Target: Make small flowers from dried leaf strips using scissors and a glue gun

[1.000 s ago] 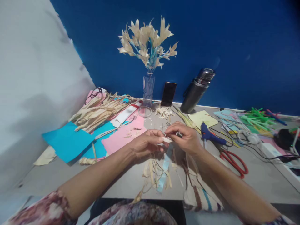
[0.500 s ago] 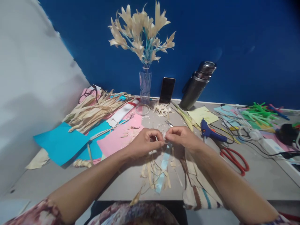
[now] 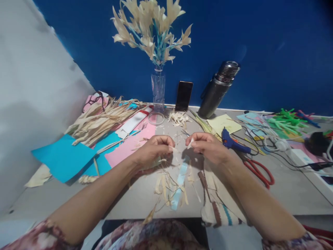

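Observation:
My left hand [image 3: 153,151] is closed in a pinch over the table, with a small pale husk piece [image 3: 173,149] poking out past the thumb and finger. A second pale husk piece [image 3: 190,143] is pinched between thumb and forefinger of my right hand [image 3: 208,148]. The two hands are a little apart. Beneath them lie a light blue paper strip [image 3: 179,187] and several husk scraps [image 3: 162,185]. Scissor tips show just beyond my right fingers. A folded striped cloth [image 3: 217,208] lies under my right forearm.
A clear bottle [image 3: 158,90] of husk flowers [image 3: 153,31], a phone [image 3: 184,96] and a dark flask [image 3: 218,90] stand along the blue wall. Dried husks [image 3: 104,119] and blue paper [image 3: 63,156] lie left. A glue gun [image 3: 235,143], red-handled scissors [image 3: 260,172] and cables are right.
My hands have moved apart from where they met, and a pale piece now shows in each. The whole view has shifted slightly.

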Action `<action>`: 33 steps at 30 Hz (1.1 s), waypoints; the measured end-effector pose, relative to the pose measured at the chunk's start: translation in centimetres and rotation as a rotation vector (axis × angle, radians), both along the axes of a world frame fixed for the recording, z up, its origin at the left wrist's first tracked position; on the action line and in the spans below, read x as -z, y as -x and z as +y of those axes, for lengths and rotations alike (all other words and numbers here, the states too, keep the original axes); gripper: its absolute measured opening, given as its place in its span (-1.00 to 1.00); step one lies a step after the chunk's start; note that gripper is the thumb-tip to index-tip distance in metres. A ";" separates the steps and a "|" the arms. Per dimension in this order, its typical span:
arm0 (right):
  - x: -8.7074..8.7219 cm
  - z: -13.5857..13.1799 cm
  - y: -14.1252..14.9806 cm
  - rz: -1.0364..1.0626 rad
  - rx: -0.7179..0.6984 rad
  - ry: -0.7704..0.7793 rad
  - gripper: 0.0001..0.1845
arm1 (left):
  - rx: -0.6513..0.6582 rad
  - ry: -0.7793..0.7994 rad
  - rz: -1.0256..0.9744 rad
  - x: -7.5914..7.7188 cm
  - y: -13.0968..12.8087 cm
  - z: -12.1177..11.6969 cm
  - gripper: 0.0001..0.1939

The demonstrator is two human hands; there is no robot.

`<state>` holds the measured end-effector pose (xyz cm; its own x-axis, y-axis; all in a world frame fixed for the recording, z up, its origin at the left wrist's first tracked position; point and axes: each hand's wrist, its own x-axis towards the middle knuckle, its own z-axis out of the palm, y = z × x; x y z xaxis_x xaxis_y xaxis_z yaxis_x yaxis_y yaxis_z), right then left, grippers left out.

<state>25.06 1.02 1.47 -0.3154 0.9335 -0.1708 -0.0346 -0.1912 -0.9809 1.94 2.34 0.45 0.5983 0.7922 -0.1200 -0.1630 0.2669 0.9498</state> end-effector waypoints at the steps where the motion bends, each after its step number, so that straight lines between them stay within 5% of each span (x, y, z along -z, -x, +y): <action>1: -0.1 0.0 -0.1 0.018 0.000 0.003 -0.78 | -0.001 0.057 -0.044 0.2 0.1 0.2 -0.89; 9: 0.2 -0.5 0.7 -0.012 -0.160 -0.058 -0.76 | 0.075 0.251 -0.086 1.1 -0.5 0.5 -0.92; 33: -0.2 0.0 1.6 -0.162 -0.307 -0.051 -0.76 | 0.138 0.160 0.048 0.2 -0.8 0.3 -0.96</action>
<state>23.42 1.00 1.66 -0.5549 0.8082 -0.1972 0.1737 -0.1193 -0.9776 2.73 2.64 0.30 0.6905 0.6716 -0.2685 -0.0704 0.4319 0.8992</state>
